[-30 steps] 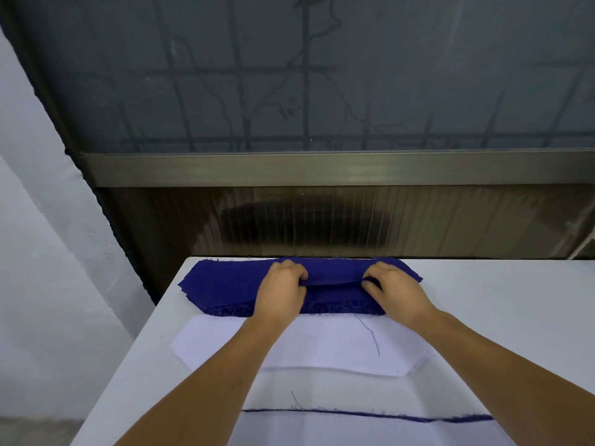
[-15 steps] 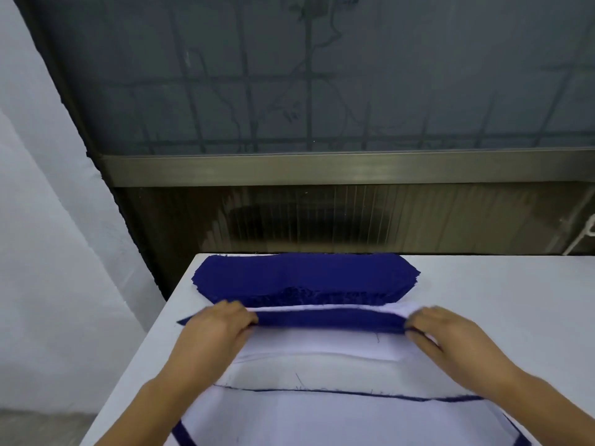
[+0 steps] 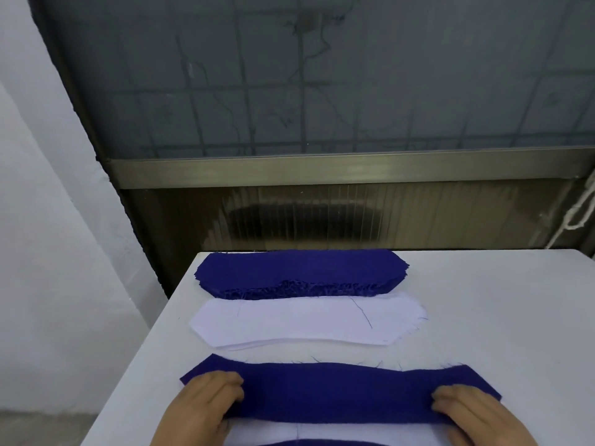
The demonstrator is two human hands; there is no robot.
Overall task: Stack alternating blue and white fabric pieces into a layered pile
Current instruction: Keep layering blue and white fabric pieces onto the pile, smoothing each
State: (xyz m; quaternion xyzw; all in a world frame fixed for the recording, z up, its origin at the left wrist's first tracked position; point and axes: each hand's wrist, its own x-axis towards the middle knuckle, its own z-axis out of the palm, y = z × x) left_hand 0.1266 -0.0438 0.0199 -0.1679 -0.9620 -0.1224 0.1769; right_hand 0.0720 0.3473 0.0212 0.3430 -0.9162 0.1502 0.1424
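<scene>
A single blue fabric piece lies stretched across the layered pile at the table's near edge. My left hand holds its left end and my right hand holds its right end, fingers curled over the cloth. White cloth and a blue edge of the pile show just below it. Farther back lies a thin stack of white pieces. Behind that, near the far edge, sits a thicker stack of blue pieces with a frayed front edge.
The white table reaches to the right. Its left edge drops off close to the stacks. A dark window with a metal sill rises behind the table. A white cord hangs at the far right.
Both hands took one blue piece off the far blue stack and drew it toward me over the white stack. It now lies on the near pile.
</scene>
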